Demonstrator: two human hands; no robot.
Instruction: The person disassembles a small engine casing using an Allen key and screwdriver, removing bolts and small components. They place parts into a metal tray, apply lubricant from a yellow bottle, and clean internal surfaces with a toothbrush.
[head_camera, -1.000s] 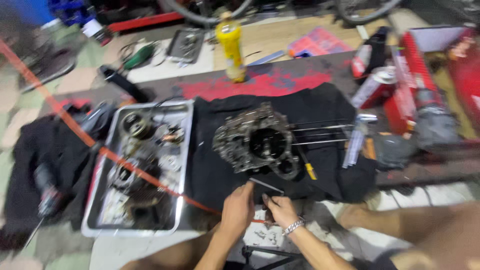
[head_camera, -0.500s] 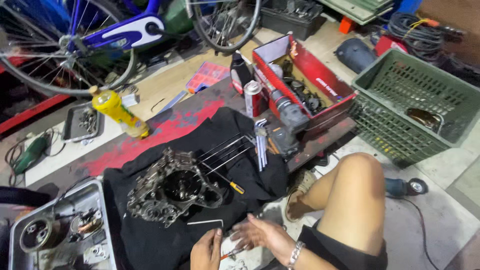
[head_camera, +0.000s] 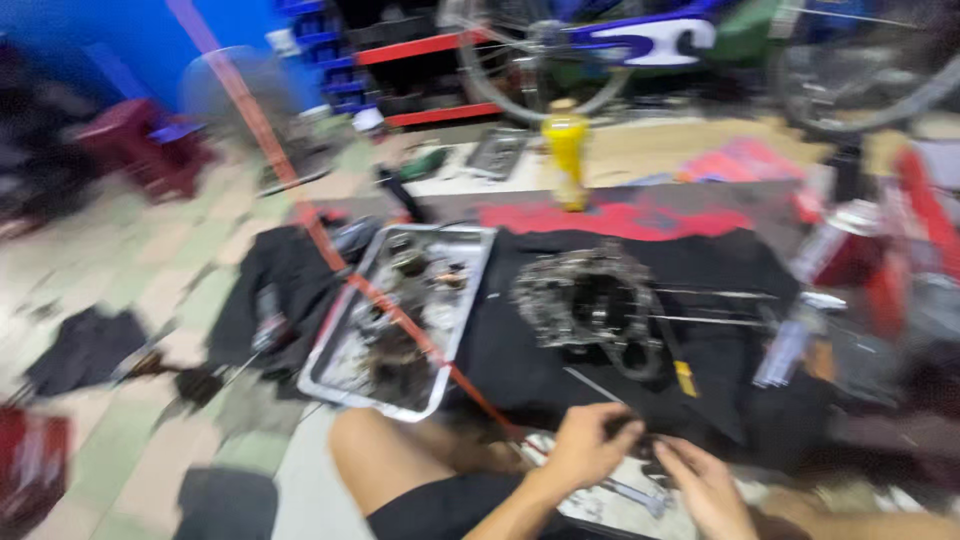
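A small dark part (head_camera: 632, 432), too blurred to identify, is pinched in the fingers of the left hand (head_camera: 588, 447) and met by the curled right hand (head_camera: 700, 478), low above the lap for close work. The engine casing (head_camera: 590, 300) is laid on a black cloth (head_camera: 520, 350) beside the metal tray (head_camera: 470, 300) of removed parts, within easy reach.

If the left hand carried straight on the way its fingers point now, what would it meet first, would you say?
The left hand points up and right, so it would probably first meet the black cloth, then the metal engine casing on it. Blur leaves depth uncertain.
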